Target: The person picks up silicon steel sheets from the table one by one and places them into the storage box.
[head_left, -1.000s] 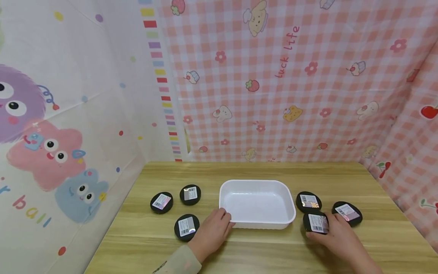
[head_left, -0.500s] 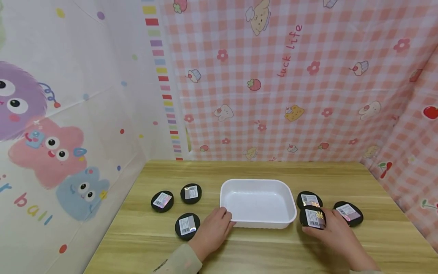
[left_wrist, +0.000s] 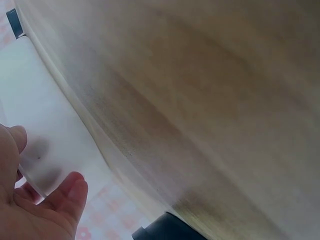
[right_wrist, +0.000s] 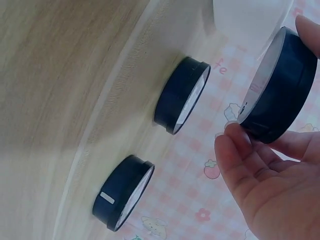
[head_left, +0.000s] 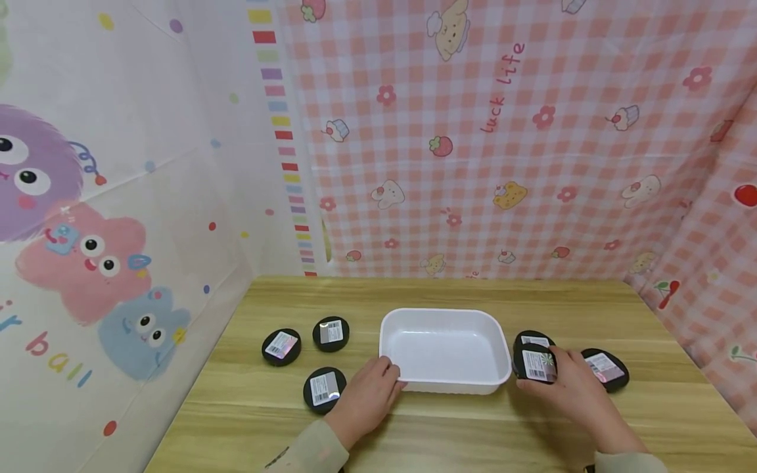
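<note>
My left hand (head_left: 365, 399) pinches the near left corner of a white rectangular tray (head_left: 452, 386). Its thumb and fingers show on either side of the rim in the left wrist view. My right hand (head_left: 572, 389) grips a flat, round black container (right_wrist: 285, 92) by its edge, a white barcode label facing up. In the right wrist view it is held above the table. From the head, it overlaps a second black container (head_left: 526, 340) beside the tray's right end. A third black container (head_left: 608, 369) lies just right of my right hand.
Left of the tray, three more labelled black containers lie on the wooden table (head_left: 449, 440): one (head_left: 281, 347) outermost, one (head_left: 331, 334) farther back, one (head_left: 324, 389) near my left hand. A pink checked cloth (head_left: 408, 144) hangs behind the table.
My right hand has moved the container slightly back and left, so it now overlaps the container behind it, near the tray's right end. My left hand stays on the tray's corner.
</note>
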`<state>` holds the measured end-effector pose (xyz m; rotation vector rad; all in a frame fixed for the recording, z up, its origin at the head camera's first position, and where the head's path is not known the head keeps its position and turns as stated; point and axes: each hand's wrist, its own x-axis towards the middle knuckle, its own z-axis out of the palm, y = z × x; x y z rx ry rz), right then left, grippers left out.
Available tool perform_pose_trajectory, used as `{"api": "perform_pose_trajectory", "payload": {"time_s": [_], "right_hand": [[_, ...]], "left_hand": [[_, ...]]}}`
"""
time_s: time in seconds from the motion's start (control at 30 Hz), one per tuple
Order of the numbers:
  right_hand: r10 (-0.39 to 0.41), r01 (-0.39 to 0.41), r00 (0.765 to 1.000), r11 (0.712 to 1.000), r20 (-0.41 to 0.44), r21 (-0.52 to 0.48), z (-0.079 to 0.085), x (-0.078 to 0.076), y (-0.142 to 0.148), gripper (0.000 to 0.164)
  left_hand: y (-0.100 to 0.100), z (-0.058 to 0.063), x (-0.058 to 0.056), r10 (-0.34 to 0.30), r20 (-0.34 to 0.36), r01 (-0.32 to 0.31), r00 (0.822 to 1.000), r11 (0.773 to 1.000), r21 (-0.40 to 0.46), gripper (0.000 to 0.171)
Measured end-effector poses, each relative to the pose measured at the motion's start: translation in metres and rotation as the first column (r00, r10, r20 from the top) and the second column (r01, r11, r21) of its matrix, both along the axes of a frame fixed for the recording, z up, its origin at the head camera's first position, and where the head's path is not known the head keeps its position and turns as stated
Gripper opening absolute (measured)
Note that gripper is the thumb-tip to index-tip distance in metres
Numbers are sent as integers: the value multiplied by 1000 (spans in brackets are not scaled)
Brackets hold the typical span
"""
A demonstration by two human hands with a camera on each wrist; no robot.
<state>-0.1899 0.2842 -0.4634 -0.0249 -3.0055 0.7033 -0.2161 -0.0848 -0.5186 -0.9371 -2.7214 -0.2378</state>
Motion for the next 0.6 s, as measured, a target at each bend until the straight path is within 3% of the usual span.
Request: {"api": "perform_pose_trajectory", "payload": {"time_s": [0.33, 0.6], "right_hand": [[7, -7, 1000, 1000, 17, -10, 2, -5, -6, 109], [26, -26, 999, 1000, -30, -13, 3, -11, -16, 98]], "left_hand": [[1, 1, 2, 4, -27, -4, 1000, 1000, -9, 21], [1, -1, 1, -2, -42, 2, 999, 1000, -8, 20]]}}
